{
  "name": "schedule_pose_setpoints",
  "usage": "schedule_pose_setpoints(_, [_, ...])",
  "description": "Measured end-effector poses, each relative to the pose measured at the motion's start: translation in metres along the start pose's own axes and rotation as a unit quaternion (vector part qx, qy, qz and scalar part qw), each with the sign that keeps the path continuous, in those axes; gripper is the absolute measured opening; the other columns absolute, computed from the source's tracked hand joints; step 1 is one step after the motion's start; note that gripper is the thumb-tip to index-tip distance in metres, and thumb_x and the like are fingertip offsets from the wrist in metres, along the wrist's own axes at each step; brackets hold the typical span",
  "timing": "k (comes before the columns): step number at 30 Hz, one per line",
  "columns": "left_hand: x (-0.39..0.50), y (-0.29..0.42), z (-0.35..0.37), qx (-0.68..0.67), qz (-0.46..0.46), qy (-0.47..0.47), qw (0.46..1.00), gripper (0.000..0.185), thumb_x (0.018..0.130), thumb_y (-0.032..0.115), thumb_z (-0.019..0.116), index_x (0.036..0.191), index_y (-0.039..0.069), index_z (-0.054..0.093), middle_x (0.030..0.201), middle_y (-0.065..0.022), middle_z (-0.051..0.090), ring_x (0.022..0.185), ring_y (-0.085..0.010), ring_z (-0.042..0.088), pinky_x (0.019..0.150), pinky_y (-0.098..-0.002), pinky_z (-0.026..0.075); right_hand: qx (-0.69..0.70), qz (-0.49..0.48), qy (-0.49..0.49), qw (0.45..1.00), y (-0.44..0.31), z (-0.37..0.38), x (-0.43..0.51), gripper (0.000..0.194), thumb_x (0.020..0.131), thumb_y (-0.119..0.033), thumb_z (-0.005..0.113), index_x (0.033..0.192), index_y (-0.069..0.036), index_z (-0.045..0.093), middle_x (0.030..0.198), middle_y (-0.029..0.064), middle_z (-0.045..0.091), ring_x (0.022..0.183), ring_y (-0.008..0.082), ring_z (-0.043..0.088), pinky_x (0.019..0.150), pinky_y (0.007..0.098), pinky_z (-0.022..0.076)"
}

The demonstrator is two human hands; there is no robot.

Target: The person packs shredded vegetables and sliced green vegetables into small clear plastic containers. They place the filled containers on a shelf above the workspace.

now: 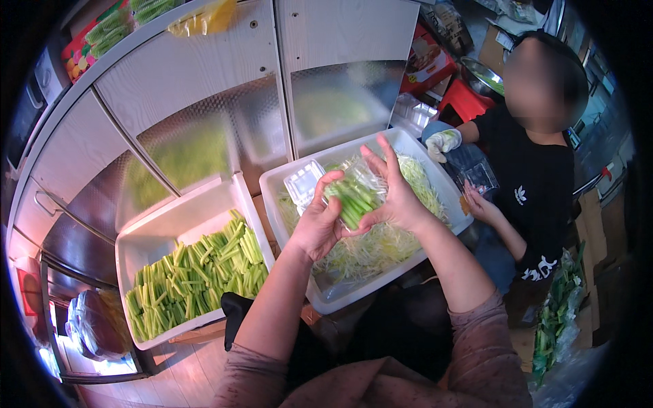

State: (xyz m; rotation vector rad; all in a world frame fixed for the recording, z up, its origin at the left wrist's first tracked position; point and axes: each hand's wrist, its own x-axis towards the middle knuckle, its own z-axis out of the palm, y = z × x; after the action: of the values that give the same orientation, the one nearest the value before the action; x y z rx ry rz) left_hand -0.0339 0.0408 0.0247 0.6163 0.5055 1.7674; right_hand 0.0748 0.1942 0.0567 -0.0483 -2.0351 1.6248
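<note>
My left hand (319,222) grips a small clear plastic pack of cut green stalks (352,201), thumb and fingers at its left side. On the pack's other side is my right hand (398,196), fingers spread wide and thumb near the lower corner. Whether that thumb touches the plastic is hard to tell. Under both hands stands a white plastic tub (326,301) with pale yellow-green shredded vegetable (357,255) in it. A clear plastic box (304,181) rests in the tub, just behind my left hand.
Left of my arm, another white tub (176,229) holds many cut green stalks (199,278). Cabinet doors (214,76) rise behind both tubs. At right, a person (530,168) with one white-gloved hand (444,144) holds a clear container (472,168). Leafy greens (556,306) lie at the far right.
</note>
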Motion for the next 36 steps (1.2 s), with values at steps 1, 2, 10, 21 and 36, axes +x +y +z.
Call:
schedule_pose_setpoints(1, [0.0, -0.001, 0.0, -0.004, 0.01, -0.001, 1.0, 0.049, 0.093, 0.034, 0.054, 0.136, 0.029, 0.032, 0.132, -0.0071, 0.044, 0.118, -0.0292, 0.052, 0.085, -0.0437, 0.056, -0.006, 0.008, -0.009, 1.0, -0.001, -0.001, 0.001, 0.13, 0.041, -0.035, 0.094, 0.143, -0.005, 0.019, 0.147, 0.0188, 0.031, 0.138, 0.0283, 0.027, 0.112, 0.038, 0.0227])
schedule_pose_setpoints(2, [0.0, -0.002, 0.0, -0.011, 0.011, 0.015, 1.0, 0.051, 0.091, 0.035, 0.056, 0.135, 0.03, 0.032, 0.131, -0.007, 0.045, 0.118, -0.0296, 0.051, 0.083, -0.0438, 0.057, -0.013, 0.015, -0.021, 1.0, -0.002, -0.002, 0.003, 0.121, 0.041, -0.035, 0.094, 0.137, -0.004, 0.027, 0.146, 0.0178, 0.033, 0.138, 0.0278, 0.028, 0.112, 0.0379, 0.0233])
schedule_pose_setpoints(10, [0.001, -0.007, 0.007, -0.002, 0.015, 0.123, 0.992, 0.069, 0.082, 0.012, 0.072, 0.137, 0.025, 0.031, 0.128, -0.0049, 0.048, 0.115, -0.0219, 0.054, 0.083, -0.035, 0.056, -0.14, -0.048, -0.052, 0.988, -0.006, -0.003, 0.004, 0.072, 0.047, -0.019, 0.093, 0.096, -0.008, 0.042, 0.142, 0.0151, 0.04, 0.136, 0.0285, 0.032, 0.111, 0.0389, 0.0281])
schedule_pose_setpoints(21, [0.005, -0.025, 0.016, -0.002, 0.066, 0.162, 0.985, 0.051, 0.079, 0.002, 0.072, 0.124, 0.011, 0.048, 0.107, -0.0054, 0.063, 0.095, -0.0189, 0.063, 0.083, -0.0305, 0.056, -0.234, -0.024, -0.057, 0.97, -0.036, 0.0, -0.005, 0.119, 0.055, -0.01, 0.088, 0.149, -0.008, 0.015, 0.151, 0.018, 0.026, 0.14, 0.0292, 0.026, 0.113, 0.038, 0.025])
schedule_pose_setpoints(36, [0.001, -0.023, 0.017, 0.061, 0.036, 0.225, 0.972, 0.072, 0.077, 0.0, 0.075, 0.133, 0.02, 0.034, 0.122, -0.0031, 0.055, 0.107, -0.0186, 0.057, 0.085, -0.0348, 0.053, -0.65, -0.035, -0.155, 0.743, -0.05, 0.01, -0.007, 0.082, 0.085, -0.031, 0.059, 0.148, -0.001, 0.016, 0.15, 0.0211, 0.025, 0.131, 0.0497, 0.031, 0.11, 0.0466, 0.0282])
